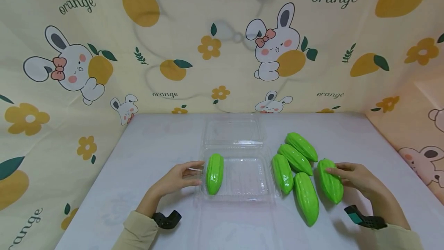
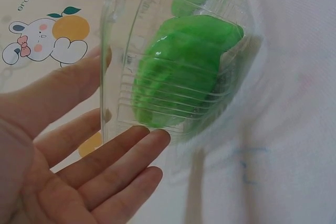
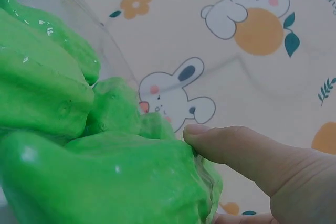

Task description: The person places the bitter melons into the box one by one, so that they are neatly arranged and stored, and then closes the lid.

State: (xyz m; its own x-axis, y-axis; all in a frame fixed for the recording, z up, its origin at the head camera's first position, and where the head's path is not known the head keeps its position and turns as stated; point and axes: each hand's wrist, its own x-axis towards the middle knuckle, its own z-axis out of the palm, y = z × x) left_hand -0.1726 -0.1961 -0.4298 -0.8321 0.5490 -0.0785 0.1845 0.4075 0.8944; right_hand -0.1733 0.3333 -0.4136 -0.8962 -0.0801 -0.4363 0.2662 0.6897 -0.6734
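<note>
Fingers [image 1: 189, 173] on my left hand [image 1: 175, 180] rest straight against the clear box [image 1: 239, 194], steadying it; right hand [image 1: 357, 178] curls over a gourd [image 1: 331, 182]. One gourd in the box [image 1: 215, 173], so five still on the desk [image 1: 138, 165], I reckon.

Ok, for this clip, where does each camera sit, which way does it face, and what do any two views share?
Head: above the table, looking forward and down at the clear clamshell box; left hand, right hand and sleeves show.
Left wrist: beside the box wall, facing the green gourd inside; palm and fingers show.
Right wrist: low, facing the held gourd; thumb shows.
Head and left wrist share box and gourd.
</note>
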